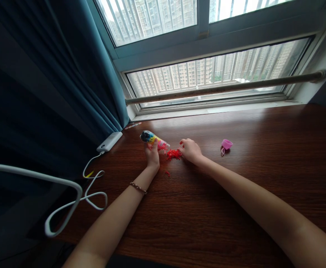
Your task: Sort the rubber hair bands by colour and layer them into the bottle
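Note:
A clear bottle (155, 140) lies tilted in my left hand (152, 154), its mouth end pointing right and low over the table. Inside it are bands of dark, blue, yellow and pink-red small pieces. Just past the mouth, a small heap of red pieces (174, 154), thin and like little rubber bands, rests on the wood. My right hand (190, 150) is at the heap's right side with its fingers curled; whether they pinch a piece is too small to make out. One loose red bit (167, 173) lies nearer to me. A pink cap (226, 144) with a loop sits farther right.
A white power bank (109, 142) with a white cable (90, 193) lies at the table's left, beside the blue curtain (96, 74). Behind the brown wooden table (207, 208) run a window and a horizontal rail (224, 89).

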Demonstrator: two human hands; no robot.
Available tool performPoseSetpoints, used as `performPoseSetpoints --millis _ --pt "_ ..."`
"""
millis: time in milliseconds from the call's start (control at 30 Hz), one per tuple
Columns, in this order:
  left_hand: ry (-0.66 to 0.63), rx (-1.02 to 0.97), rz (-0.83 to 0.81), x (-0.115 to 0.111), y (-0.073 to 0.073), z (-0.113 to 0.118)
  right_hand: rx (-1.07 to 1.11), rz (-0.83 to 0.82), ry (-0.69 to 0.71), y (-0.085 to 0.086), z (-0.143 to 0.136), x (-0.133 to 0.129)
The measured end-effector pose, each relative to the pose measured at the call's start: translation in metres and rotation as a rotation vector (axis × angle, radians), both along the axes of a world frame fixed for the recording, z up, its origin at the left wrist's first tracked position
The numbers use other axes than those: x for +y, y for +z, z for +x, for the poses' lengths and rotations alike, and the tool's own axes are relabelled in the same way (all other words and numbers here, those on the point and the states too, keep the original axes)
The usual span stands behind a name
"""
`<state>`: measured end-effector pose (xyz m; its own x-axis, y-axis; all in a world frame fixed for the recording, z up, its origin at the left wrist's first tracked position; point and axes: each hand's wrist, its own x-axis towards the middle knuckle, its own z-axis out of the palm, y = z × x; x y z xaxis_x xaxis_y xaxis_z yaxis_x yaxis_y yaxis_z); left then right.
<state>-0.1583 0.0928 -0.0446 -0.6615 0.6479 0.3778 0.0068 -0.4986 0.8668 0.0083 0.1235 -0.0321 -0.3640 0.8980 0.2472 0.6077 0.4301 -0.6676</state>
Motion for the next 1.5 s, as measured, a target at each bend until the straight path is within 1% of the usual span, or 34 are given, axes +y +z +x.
performPoseSetpoints --millis 33,100,233,300,433,467,500,533,567,600,667,700,733,767,800,833,900,967,1000,1067,1167,1233,1333,1433,1500 --pt "0.008 0.011 0.01 0.0 0.0 0.0 -0.02 -0.007 -0.018 0.0 0.0 -0.001" --pt "0.015 0.039 0.015 0.0 0.0 -0.001 -0.041 -0.015 -0.007 -0.001 -0.003 -0.004" --pt "0.026 0.096 -0.005 -0.001 0.003 0.001 0.006 -0.007 0.134 -0.005 -0.014 -0.008" --pt "0.035 0.103 -0.013 -0.002 0.004 0.001 0.062 0.005 0.176 -0.007 -0.019 -0.011" --pt "0.08 0.137 -0.028 -0.004 0.004 0.001 0.165 0.08 0.148 -0.005 -0.019 -0.017" --pt "0.087 0.137 -0.028 -0.004 0.004 0.001 0.193 0.099 0.167 -0.003 -0.018 -0.018" --pt "0.089 0.129 -0.026 -0.003 0.004 0.0 0.227 0.102 0.218 0.0 -0.016 -0.02" --pt "0.088 0.114 -0.018 -0.003 0.003 0.0 0.264 0.075 0.301 0.003 -0.014 -0.022" --pt "0.088 0.093 -0.009 -0.002 0.002 -0.001 0.294 0.01 0.414 0.005 -0.012 -0.025" --pt "0.087 0.071 -0.004 -0.001 0.001 -0.002 0.314 -0.094 0.547 0.008 -0.011 -0.027" --pt "0.093 0.025 -0.015 0.0 -0.003 -0.005 0.311 -0.367 0.799 0.011 -0.011 -0.033" --pt "0.098 0.005 -0.028 0.001 -0.004 -0.006 0.297 -0.496 0.894 0.012 -0.012 -0.035" --pt "0.1 -0.014 -0.042 0.002 -0.006 -0.007 0.285 -0.595 0.96 0.012 -0.014 -0.037" --pt "0.097 -0.029 -0.052 0.003 -0.007 -0.007 0.283 -0.644 0.984 0.011 -0.015 -0.039" --pt "0.09 -0.039 -0.057 0.003 -0.008 -0.008 0.291 -0.638 0.963 0.009 -0.017 -0.039" --pt "0.082 -0.047 -0.056 0.003 -0.008 -0.008 0.309 -0.586 0.897 0.008 -0.018 -0.039" --pt "0.062 -0.054 -0.044 0.003 -0.009 -0.009 0.385 -0.421 0.666 0.004 -0.019 -0.036" --pt "0.055 -0.063 -0.027 0.003 -0.008 -0.009 0.5 -0.32 0.426 0.002 -0.019 -0.03" --pt "0.054 -0.074 -0.018 0.003 -0.007 -0.008 0.552 -0.312 0.347 0.001 -0.019 -0.026" --pt "0.044 -0.11 -0.007 0.003 -0.006 -0.007 0.624 -0.338 0.28 -0.001 -0.018 -0.019" --pt "0.006 -0.172 0.007 0.002 -0.004 -0.004 0.651 -0.398 0.291 -0.004 -0.018 -0.012" --pt "-0.041 -0.202 0.032 0.0 -0.001 -0.001 0.652 -0.445 0.33 -0.005 -0.018 -0.011" --pt "-0.106 -0.251 0.045 -0.003 0.003 0.005 0.738 -0.579 0.469 -0.004 -0.015 -0.014" --pt "-0.171 -0.312 0.003 -0.008 0.008 0.012 0.885 -0.791 0.646 0.003 -0.011 -0.02" --pt "-0.234 -0.325 -0.025 -0.012 0.01 0.018 0.915 -0.879 0.72 0.007 -0.01 -0.024"
